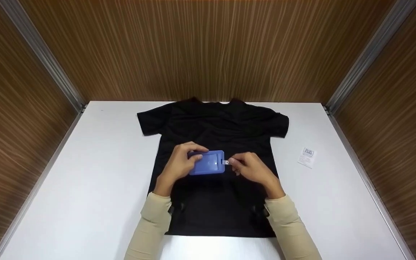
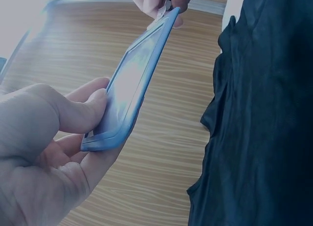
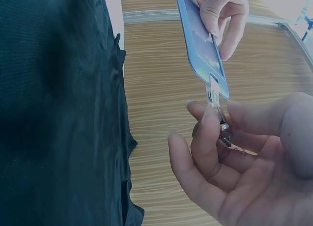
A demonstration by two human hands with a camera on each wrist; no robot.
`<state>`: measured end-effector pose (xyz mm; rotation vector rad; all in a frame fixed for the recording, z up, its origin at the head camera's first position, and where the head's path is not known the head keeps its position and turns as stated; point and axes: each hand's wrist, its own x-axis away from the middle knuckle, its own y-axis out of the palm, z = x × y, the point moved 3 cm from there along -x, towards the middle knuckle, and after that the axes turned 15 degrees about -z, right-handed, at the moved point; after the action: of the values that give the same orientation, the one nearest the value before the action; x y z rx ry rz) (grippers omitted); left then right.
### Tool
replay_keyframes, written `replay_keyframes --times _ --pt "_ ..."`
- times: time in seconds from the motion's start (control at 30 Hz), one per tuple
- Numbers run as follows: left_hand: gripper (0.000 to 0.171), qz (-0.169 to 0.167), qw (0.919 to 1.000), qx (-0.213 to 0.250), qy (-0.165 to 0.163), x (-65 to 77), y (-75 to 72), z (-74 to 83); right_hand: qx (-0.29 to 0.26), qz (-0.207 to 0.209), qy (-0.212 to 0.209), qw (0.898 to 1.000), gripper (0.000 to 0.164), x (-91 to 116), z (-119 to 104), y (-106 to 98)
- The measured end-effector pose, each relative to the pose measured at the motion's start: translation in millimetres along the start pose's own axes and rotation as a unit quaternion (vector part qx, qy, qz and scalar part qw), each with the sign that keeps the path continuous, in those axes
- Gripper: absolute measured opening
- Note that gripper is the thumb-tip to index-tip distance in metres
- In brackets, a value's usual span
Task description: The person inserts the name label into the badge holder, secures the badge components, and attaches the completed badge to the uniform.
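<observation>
Above a black fabric T-shirt [image 1: 215, 202], a person's left hand [image 1: 181, 164] pinches a blue, rectangular plastic badge holder [image 1: 208, 167] with a glossy window, the right hand [image 1: 254, 169] pinching its metal clip [image 3: 224, 129].

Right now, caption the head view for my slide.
Left grip holds a blue badge holder while the right grip pinches its clip, over a spread black T-shirt.

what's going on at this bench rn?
A person is holding a blue badge holder above a black T-shirt spread on the white table. The left hand grips one end of the holder, thumb on its face; the right hand pinches the metal clip on the strap at the other end. The clip isn't on the shirt. A small printed card lies right of the shirt.
</observation>
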<state>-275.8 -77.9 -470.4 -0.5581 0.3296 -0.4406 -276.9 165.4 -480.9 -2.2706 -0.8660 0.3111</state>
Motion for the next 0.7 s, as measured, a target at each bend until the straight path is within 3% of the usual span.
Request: replay_keyframes --times 0.7 --pt "0.025 -0.002 0.9997 -0.014 0.021 0.1 -0.5 3.1 -0.101 -0.054 0.004 0.993 0.030 -1.4 9.0 0.1"
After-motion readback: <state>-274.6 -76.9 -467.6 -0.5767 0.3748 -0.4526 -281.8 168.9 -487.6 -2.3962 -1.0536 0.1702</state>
